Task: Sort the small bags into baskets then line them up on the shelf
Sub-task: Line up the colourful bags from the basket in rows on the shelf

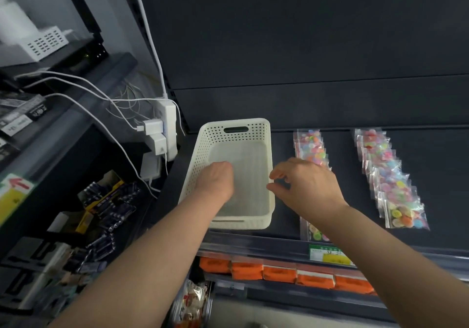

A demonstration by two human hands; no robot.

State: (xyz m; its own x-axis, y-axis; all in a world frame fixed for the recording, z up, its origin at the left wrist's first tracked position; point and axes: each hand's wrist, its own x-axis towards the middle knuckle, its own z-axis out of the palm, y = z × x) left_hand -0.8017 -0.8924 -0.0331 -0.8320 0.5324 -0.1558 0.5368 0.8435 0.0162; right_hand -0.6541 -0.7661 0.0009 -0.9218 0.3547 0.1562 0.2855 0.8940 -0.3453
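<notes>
Left hand [215,178] inside basket [256,131]; right hand [305,186] at its right rim.

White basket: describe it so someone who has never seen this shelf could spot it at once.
Find the dark shelf under the black back panel. At its left end, beside the white power strip, stands the white basket. Unlike the clear button bags to its right, it is a perforated, slot-handled tub.

The left forearm [157,246] and right forearm [396,246] are bare down to the lower frame edge. The left hand [215,180] and right hand [308,185] are likewise uncovered.
</notes>
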